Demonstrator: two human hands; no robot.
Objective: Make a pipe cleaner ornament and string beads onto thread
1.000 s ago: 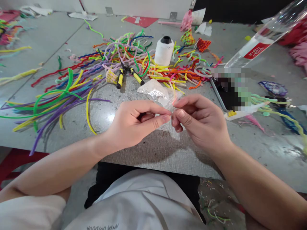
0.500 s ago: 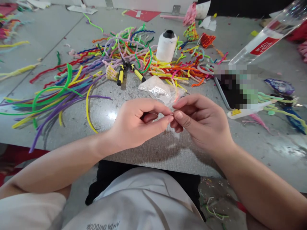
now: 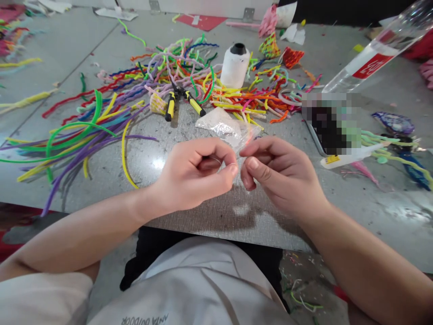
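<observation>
My left hand (image 3: 196,174) is raised above the table, its thumb and forefinger pinched together. A thin, pale strand (image 3: 215,159) shows as a fine line inside the curl of that hand; whether it is wire or thread I cannot tell. My right hand (image 3: 282,176) faces it across a small gap. Its forefinger and thumb are bent and slightly apart, with nothing visible between them. Just beyond both hands lies a crumpled clear plastic bag (image 3: 225,126). Pliers with yellow and black handles (image 3: 184,101) rest open behind the bag.
Fuzzy pipe cleaners in many colours (image 3: 81,135) spread over the left and back of the table (image 3: 203,216). A white thread cone (image 3: 236,67) stands among them. At the right are a phone (image 3: 326,131), a white glue tube (image 3: 352,157) and a clear bottle (image 3: 375,54).
My hands have come apart: the fingertips touched over the fine strand before. The left hand has shifted slightly left, and my right forefinger and thumb have parted.
</observation>
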